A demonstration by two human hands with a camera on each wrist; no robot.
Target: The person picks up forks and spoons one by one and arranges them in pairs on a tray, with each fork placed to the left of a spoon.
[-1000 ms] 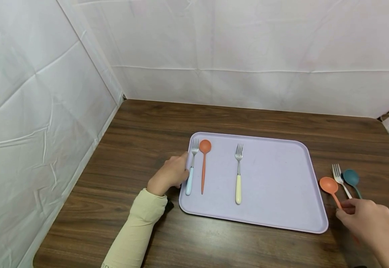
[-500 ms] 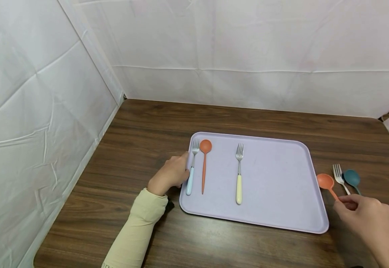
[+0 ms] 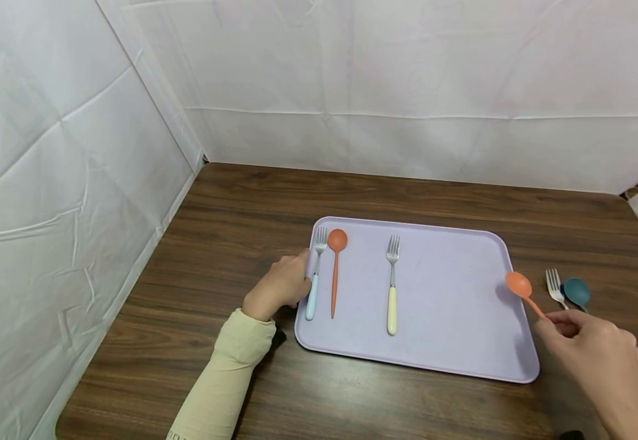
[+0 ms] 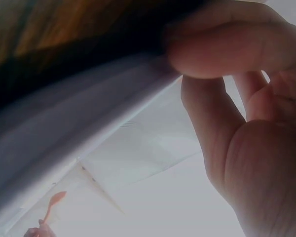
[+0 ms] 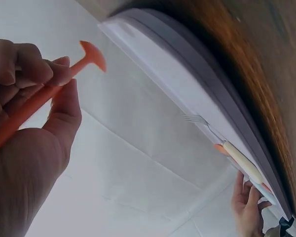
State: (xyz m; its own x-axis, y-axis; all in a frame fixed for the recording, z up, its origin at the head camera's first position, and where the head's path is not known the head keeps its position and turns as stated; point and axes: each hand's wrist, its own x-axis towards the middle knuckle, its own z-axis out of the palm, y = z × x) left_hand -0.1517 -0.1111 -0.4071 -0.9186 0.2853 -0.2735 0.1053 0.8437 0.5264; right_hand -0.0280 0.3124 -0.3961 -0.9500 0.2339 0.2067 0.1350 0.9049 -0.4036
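My right hand (image 3: pixel 599 354) pinches the handle of an orange spoon (image 3: pixel 519 285) between thumb and fingers. The spoon's bowl is raised over the right rim of the lilac tray (image 3: pixel 451 318). At the tray's left edge, my left hand (image 3: pixel 278 286) holds the rim between thumb and fingers, as the left wrist view shows with the tray's edge (image 4: pixel 89 138). On the tray lie a fork with a light blue handle (image 3: pixel 311 296), a darker orange spoon (image 3: pixel 337 240) beside it, and a fork with a cream handle (image 3: pixel 392 308) nearer the middle.
Right of the tray, a fork (image 3: pixel 554 287) and a teal spoon (image 3: pixel 577 292) lie on the brown wooden table (image 3: pixel 407 195), their handles partly hidden by my right hand. White cloth walls (image 3: pixel 407 91) stand behind the table and to the left.
My right hand has lifted the orange spoon off the table and carried it left, bringing its bowl over the tray's right rim. The left hand stays at the tray's edge.
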